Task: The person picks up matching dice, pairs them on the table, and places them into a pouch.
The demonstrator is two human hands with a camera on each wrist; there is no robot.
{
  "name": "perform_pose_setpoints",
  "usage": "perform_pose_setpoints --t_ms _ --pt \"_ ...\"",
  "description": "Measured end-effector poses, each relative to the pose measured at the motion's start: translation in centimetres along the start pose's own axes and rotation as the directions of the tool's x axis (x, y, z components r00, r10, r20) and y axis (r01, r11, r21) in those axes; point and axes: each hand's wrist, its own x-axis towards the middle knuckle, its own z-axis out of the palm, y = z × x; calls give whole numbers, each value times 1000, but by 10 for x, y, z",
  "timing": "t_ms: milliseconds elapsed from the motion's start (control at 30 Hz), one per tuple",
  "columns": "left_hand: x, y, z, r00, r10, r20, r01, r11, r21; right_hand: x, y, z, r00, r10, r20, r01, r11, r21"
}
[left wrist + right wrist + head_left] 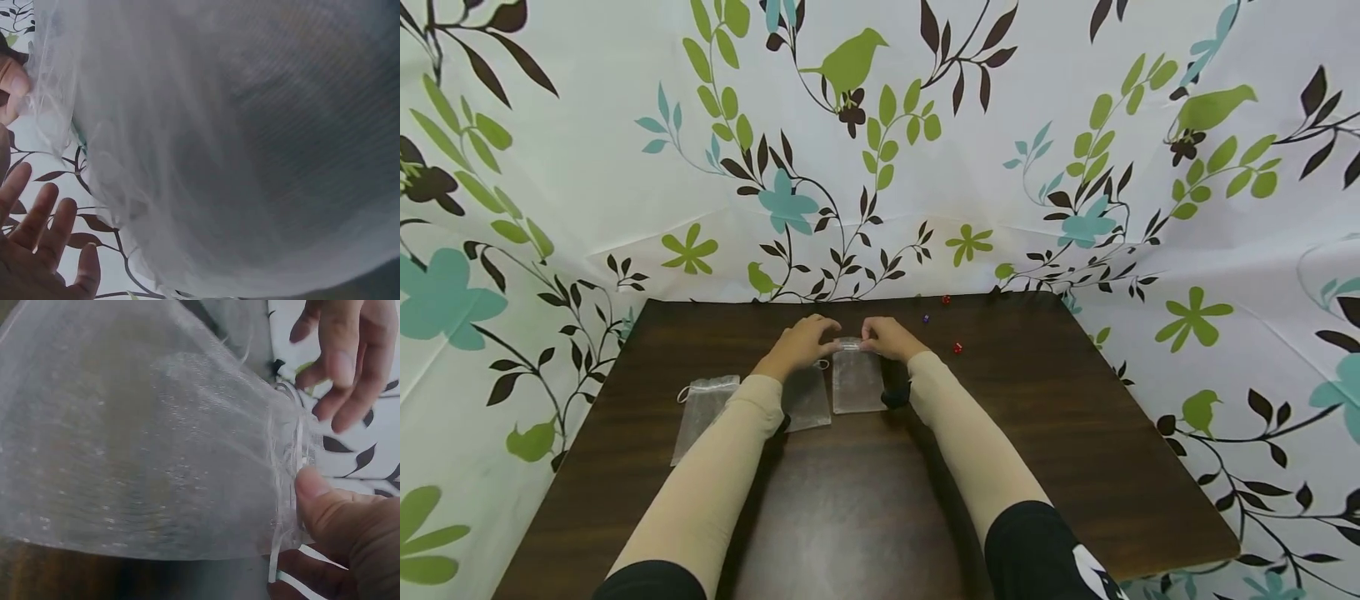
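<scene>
A sheer white drawstring organza bag (857,385) lies near the back middle of the table. My right hand (892,339) pinches its top edge, with the thumb (319,494) on the drawstring band in the right wrist view. At the bag's other top corner is my left hand (802,343). In the left wrist view its fingers (47,219) are spread and apart from the mesh. A second sheer bag (808,400) lies just left of the held one, partly behind the left wrist. Further left, a third bag (707,410) is partly covered by the forearm.
Small red pieces (957,347) and a small blue piece (927,318) lie toward the back right of the dark wooden table (1075,467). A white cloth patterned with leaves and birds (925,192) hangs behind the table and along its sides.
</scene>
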Motion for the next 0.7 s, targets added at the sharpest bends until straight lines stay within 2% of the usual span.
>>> perform_pose_setpoints --t_ms 133,300,400,500,600,633,700 --pt "4 -3 -3 999 32 -14 -33 996 -78 2 -13 -7 999 -53 -10 52 998 -42" --pt "12 -5 -15 995 80 -58 -87 986 -140 3 -30 -21 995 -90 -44 83 985 -150" --pt "13 -5 -21 991 101 -87 -109 990 -94 1 -38 -26 987 -133 -87 110 967 -230" --pt "13 -5 -24 989 107 -105 -106 994 15 -1 -42 -28 974 -192 -124 145 938 -314" --pt "12 -4 -26 983 136 -126 -119 984 135 -3 -41 -27 944 -284 -169 201 899 -390" --pt "11 -3 -26 979 152 -135 -128 976 174 -3 -40 -26 926 -327 -190 224 879 -421" --pt "10 -2 -28 965 200 -170 -156 958 239 -4 -37 -24 875 -422 -238 267 829 -491"
